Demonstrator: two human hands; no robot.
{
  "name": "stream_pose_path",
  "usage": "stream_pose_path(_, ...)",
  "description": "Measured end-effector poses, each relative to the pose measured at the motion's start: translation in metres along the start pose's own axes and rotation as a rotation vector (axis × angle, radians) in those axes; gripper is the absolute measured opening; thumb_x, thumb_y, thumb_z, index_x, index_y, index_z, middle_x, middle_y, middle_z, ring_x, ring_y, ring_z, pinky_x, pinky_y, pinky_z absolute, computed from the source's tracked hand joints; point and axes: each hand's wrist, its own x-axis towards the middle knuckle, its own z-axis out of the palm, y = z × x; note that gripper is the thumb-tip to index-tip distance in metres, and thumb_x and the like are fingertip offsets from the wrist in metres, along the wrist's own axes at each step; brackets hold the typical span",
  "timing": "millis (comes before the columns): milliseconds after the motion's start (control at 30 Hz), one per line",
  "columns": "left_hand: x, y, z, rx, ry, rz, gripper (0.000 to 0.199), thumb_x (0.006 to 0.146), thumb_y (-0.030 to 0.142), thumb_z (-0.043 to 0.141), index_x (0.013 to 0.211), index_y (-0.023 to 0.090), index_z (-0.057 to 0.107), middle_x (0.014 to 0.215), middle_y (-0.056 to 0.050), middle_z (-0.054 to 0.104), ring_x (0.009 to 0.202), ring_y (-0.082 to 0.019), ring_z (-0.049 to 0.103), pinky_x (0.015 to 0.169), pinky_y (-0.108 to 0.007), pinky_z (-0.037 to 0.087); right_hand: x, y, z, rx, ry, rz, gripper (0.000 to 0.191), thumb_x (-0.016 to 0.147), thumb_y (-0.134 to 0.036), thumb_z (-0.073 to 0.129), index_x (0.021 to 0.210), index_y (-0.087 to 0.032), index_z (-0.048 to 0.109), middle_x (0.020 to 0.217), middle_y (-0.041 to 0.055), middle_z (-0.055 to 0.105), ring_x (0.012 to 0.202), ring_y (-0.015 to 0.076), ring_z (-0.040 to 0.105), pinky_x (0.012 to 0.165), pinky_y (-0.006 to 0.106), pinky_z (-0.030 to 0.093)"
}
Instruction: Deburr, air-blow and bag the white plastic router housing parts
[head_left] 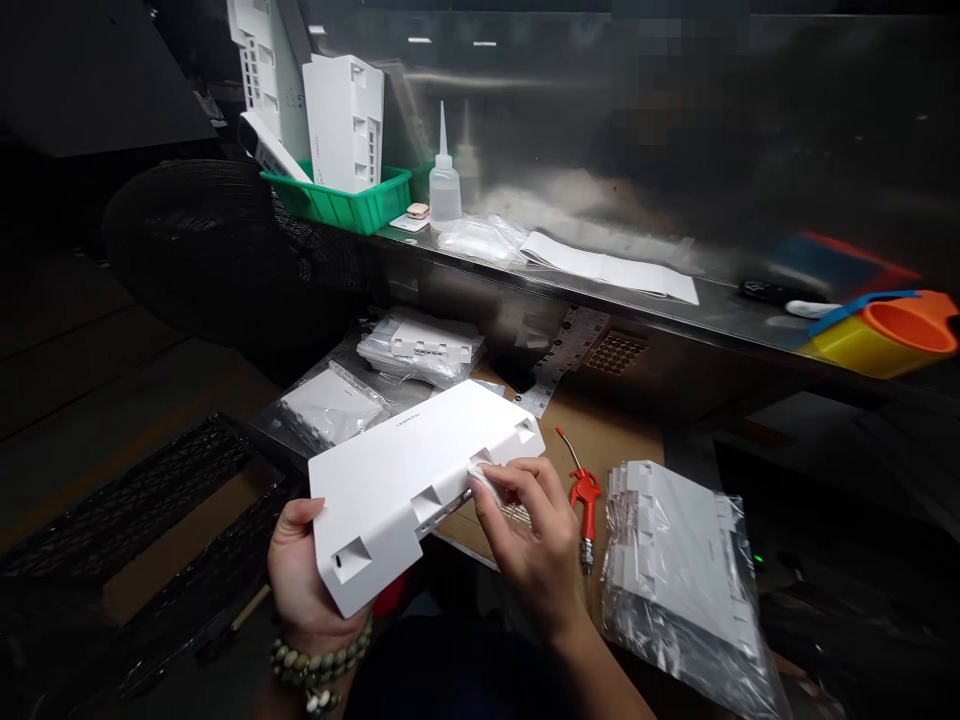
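My left hand [307,575] grips the left end of a white plastic casing [405,450], thumb on top and the other fingers underneath. The casing is tilted, its notched edge with recesses and ports facing me, and small dark lettering runs along the far side. At that notched edge, my right hand [529,530] pinches a small piece of white cloth or tissue [486,482] against a recess. Most of the cloth is hidden by the fingers. Just right of my right hand lies a red air blow gun [585,490] on the brown board [626,430].
Bagged white casings lie at the right [682,560], at the left [334,405] and behind [431,345]. The metal shelf [480,268] carries a green bin [352,205] of casings, a squeeze bottle [445,190], folded paper [611,268] and a yellow-orange container [892,335]. A black fan [225,250] stands left.
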Motion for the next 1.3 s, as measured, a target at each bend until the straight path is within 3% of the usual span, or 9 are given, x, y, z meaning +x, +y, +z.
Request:
stream_pose_path(200,-0.001,-0.011,0.005,0.124,0.191,0.128,0.072,0.077,0.018,0.050,0.149,0.018,0.050,0.107,-0.013,0.080,0.105,-0.039,0.073,0.106,-0.066,0.044,-0.005,-0.002,0.004,0.025,-0.043,-0.083,0.022,0.090,-0.010,0.068,0.108,-0.021,0.072,0.093,0.0054,0.064,0.082,0.0175,0.064,0.072,0.032,0.056)
stream_pose_path(400,0.004,-0.021,0.018,0.106,0.358,0.195,0.075,0.073,0.018,0.048,0.147,0.015,0.052,0.097,-0.011,0.081,0.108,-0.040,0.071,0.105,-0.066,0.046,-0.004,0.000,0.004,-0.024,0.045,-0.060,0.018,0.089,-0.007,0.069,0.103,-0.018,0.072,0.089,0.0044,0.060,0.074,0.0143,0.059,0.065,0.029,0.053)
stream_pose_path(600,0.010,-0.028,0.033,0.049,0.590,0.266,0.077,0.069,0.018,0.047,0.145,0.013,0.052,0.097,-0.011,0.081,0.108,-0.039,0.072,0.102,-0.063,0.049,-0.014,-0.008,0.011,0.068,-0.080,-0.057,0.023,0.089,-0.006,0.069,0.108,-0.017,0.072,0.092,0.0054,0.061,0.078,0.0148,0.061,0.068,0.029,0.054)
stream_pose_path(733,0.014,-0.030,0.035,0.067,0.615,0.266,0.075,0.068,0.019,0.047,0.142,0.012,0.055,0.088,-0.011,0.081,0.104,-0.039,0.073,0.100,-0.062,0.051,-0.011,-0.006,0.010,0.016,-0.020,-0.023,0.017,0.089,-0.008,0.069,0.103,-0.018,0.073,0.092,0.0052,0.061,0.077,0.0139,0.060,0.068,0.028,0.052)
stream_pose_path(867,0.018,-0.034,0.038,0.080,0.649,0.278,0.069,0.070,0.021,0.047,0.137,0.011,0.059,0.082,-0.010,0.080,0.100,-0.039,0.074,0.097,-0.059,0.053,-0.012,-0.012,0.011,0.130,-0.140,0.021,0.015,0.090,-0.011,0.069,0.102,-0.018,0.073,0.090,0.0039,0.060,0.074,0.0131,0.059,0.064,0.026,0.051)
stream_pose_path(967,0.020,-0.038,0.041,0.071,0.678,0.297,0.065,0.071,0.022,0.047,0.133,0.012,0.062,0.081,-0.010,0.080,0.099,-0.038,0.074,0.095,-0.057,0.055,-0.016,-0.017,0.015,0.151,-0.125,0.013,0.017,0.090,-0.010,0.068,0.104,-0.018,0.072,0.089,0.0038,0.059,0.072,0.0128,0.058,0.063,0.026,0.051)
stream_pose_path(1133,0.024,-0.044,0.047,0.028,0.666,0.312,0.065,0.070,0.022,0.047,0.133,0.014,0.062,0.093,-0.011,0.080,0.102,-0.038,0.073,0.094,-0.054,0.057,-0.024,-0.022,0.028,0.132,-0.105,-0.062,0.022,0.087,-0.005,0.068,0.106,-0.016,0.071,0.089,0.0054,0.060,0.075,0.0145,0.060,0.066,0.028,0.053)
stream_pose_path(1300,0.026,-0.044,0.047,0.011,0.633,0.246,0.068,0.067,0.024,0.050,0.133,0.012,0.060,0.106,-0.014,0.078,0.106,-0.039,0.072,0.095,-0.054,0.056,-0.026,-0.039,0.030,0.250,-0.227,-0.115,0.020,0.087,-0.007,0.068,0.105,-0.017,0.071,0.086,0.0052,0.063,0.074,0.0157,0.062,0.065,0.028,0.053)
